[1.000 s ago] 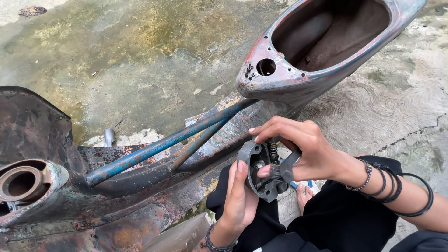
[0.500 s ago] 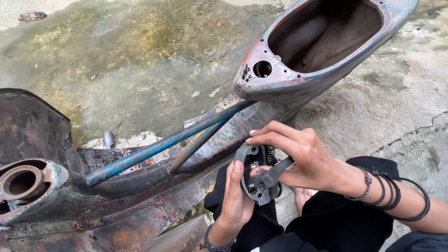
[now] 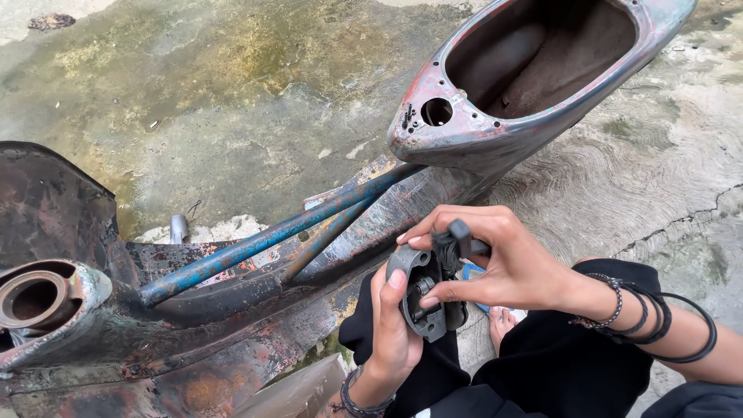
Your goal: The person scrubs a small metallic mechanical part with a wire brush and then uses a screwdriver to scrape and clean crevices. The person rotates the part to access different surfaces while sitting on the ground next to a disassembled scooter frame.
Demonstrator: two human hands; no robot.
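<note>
I hold a round dark metal part (image 3: 420, 290) with coils and black wires in front of my knees. My left hand (image 3: 393, 333) grips its lower left rim, thumb on the face. My right hand (image 3: 503, 259) wraps over its top and right side, fingers pinching a black plug (image 3: 458, 232) on the wire bundle. Black bracelets (image 3: 650, 317) sit on my right wrist. Just beyond the part runs the rusty scooter frame (image 3: 232, 310) with two blue tubes (image 3: 263, 240).
The frame's open rear shell (image 3: 542, 70) rises at the upper right, with a round hole in its front. A round steering-head opening (image 3: 35, 298) is at the left. Wet, stained concrete (image 3: 232, 93) lies behind. My bare foot (image 3: 503, 325) rests below the part.
The part has turned more edge-on and moved slightly left. My right hand has shifted over its top and now pinches the black plug, lifting the wires.
</note>
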